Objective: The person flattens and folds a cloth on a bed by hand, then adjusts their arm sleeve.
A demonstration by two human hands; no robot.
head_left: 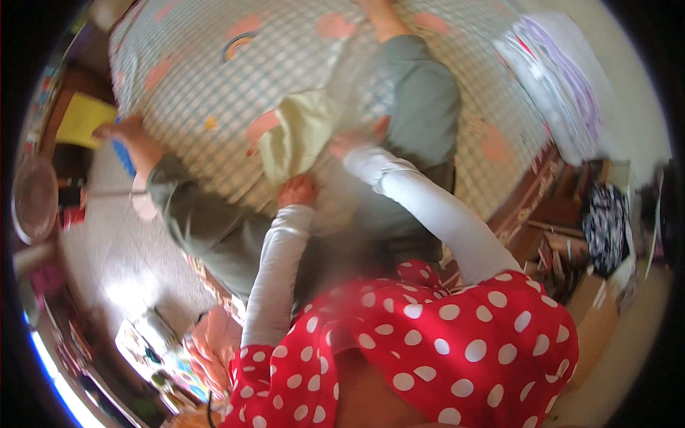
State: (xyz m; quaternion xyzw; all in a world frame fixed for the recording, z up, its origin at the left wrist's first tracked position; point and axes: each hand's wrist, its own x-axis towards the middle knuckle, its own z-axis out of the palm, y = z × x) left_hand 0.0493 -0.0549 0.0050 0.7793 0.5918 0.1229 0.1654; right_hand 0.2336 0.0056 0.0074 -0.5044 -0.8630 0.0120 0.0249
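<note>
A pale yellow cloth (294,143) lies loosely folded over my lap and the checked bed sheet between my legs. At its lower edge my left hand (298,191) is closed, with the fingers gripping the fabric. Close to the cloth's right side is my right hand (351,141), reaching in from the right with one digit raised. A hazy smear over the middle of the picture blurs its fingers, so whether it grips the cloth cannot be made out. White sleeves (449,214) cover both forearms.
I sit on the edge of a bed with a checked, printed sheet (207,85), legs in grey-green trousers (421,93). Folded linens (556,78) are stacked at the right. A round stool (34,200) stands far left. A peach cloth (214,346) and small items lie lower left.
</note>
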